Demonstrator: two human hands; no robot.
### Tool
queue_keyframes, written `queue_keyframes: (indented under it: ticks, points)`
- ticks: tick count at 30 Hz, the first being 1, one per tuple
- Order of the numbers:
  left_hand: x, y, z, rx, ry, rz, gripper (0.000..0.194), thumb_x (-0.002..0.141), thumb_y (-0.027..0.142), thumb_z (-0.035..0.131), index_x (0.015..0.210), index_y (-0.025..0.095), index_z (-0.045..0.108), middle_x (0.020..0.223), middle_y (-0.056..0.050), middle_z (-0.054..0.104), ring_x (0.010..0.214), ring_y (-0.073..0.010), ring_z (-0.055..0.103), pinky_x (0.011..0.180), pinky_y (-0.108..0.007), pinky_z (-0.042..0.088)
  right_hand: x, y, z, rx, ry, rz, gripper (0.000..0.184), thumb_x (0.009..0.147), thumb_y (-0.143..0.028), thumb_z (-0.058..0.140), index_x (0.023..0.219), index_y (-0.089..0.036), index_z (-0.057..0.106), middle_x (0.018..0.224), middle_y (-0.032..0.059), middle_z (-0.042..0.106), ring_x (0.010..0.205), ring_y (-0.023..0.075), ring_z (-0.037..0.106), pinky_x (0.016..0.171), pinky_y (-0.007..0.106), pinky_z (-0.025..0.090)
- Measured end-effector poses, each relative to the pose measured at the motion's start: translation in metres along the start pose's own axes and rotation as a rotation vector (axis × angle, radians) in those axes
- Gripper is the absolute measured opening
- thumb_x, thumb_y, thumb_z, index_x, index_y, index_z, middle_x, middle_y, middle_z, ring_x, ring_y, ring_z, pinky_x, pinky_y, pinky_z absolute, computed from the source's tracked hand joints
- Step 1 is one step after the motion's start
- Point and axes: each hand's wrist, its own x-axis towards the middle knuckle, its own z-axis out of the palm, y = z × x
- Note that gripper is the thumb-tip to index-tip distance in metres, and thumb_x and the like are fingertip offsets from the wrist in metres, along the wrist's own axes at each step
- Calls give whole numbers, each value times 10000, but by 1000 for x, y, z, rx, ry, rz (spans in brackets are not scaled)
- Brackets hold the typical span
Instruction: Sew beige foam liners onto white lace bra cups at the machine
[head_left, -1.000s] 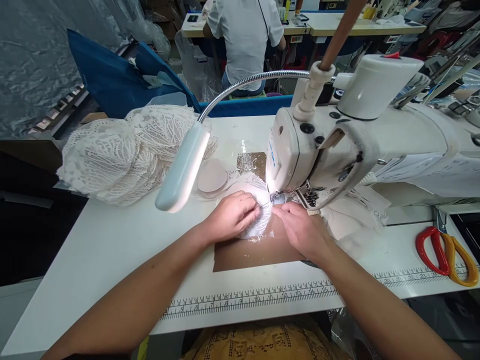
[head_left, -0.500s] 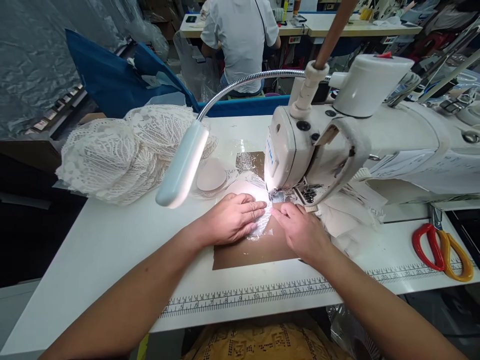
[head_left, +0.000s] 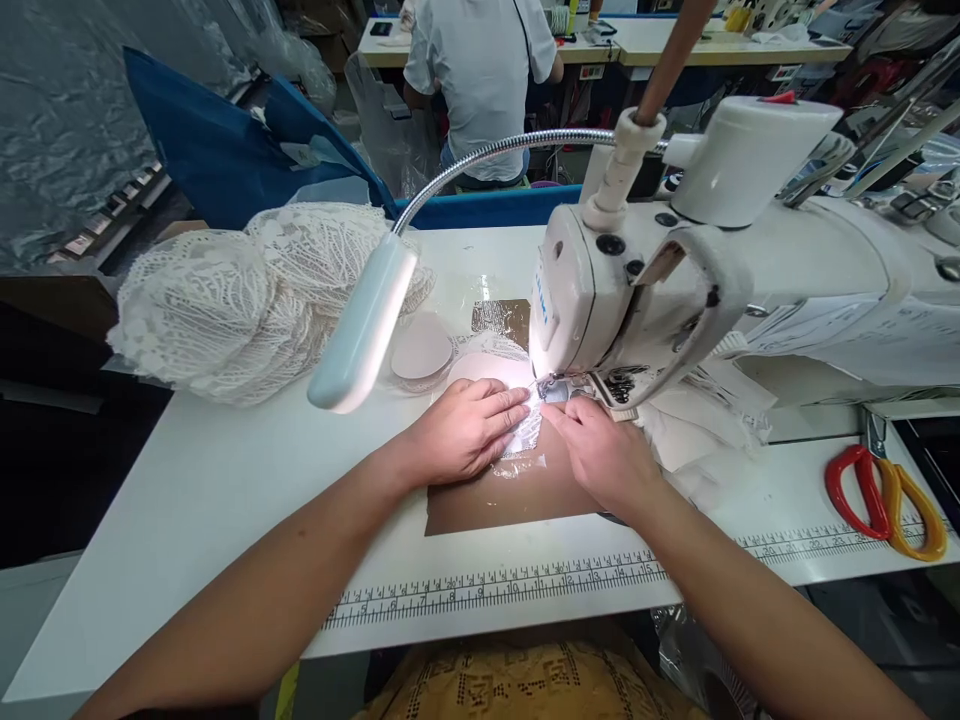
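Observation:
A white lace piece with a smooth pale pad (head_left: 487, 369) on it lies under the presser foot of the white sewing machine (head_left: 566, 290). My left hand (head_left: 476, 428) rests flat on this lace, fingers stretched toward the needle. Close to the foot, my right hand (head_left: 604, 445) has its fingers curled, with the index fingertip at the edge of the lace. Whether that hand pinches the fabric is hidden. Just left of the work lies a small stack of round pale pads (head_left: 421, 350). Brown tape (head_left: 480, 507) covers the table beneath my hands.
A lamp (head_left: 364, 325) on a bent neck hangs above the table's left side. Behind it sits a pile of white lace (head_left: 217, 305). Scissors (head_left: 885, 495) with red and yellow handles lie at the right. A ruler strip (head_left: 495, 590) runs along the front edge. A person (head_left: 480, 85) sits beyond.
The lace piece has moved a little away from me toward the needle, its near edge now closer to the foot. Both hands stay on almost the same spots.

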Motion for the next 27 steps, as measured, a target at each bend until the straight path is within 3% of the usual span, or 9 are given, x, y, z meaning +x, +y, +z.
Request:
queue_keyframes:
  ticks: [9, 14, 27]
  points:
    - [-2, 3, 0, -92, 16, 67, 344, 927, 195, 439, 1229, 175, 603, 1262, -138, 613, 1062, -264, 560, 847, -417, 432, -4, 9, -3, 137, -8, -294, 423, 829, -40, 432, 1128, -220, 671, 841, 32, 575, 671, 139, 413, 572, 274, 243]
    - [-2, 3, 0, -71, 10, 77, 324, 947, 194, 424, 1220, 197, 600, 1195, -127, 628, 953, -231, 570, 803, -389, 416, -5, 10, -3, 145, -2, -307, 394, 822, -35, 448, 1073, -227, 683, 808, 23, 557, 658, 138, 392, 577, 274, 243]
    - [-2, 6, 1, -71, 25, 107, 294, 977, 204, 435, 1216, 215, 607, 1099, -107, 637, 899, -204, 556, 777, -359, 393, -7, 10, -2, 205, 25, -298, 392, 802, -19, 445, 1041, -208, 693, 806, 35, 570, 676, 143, 423, 589, 270, 274]
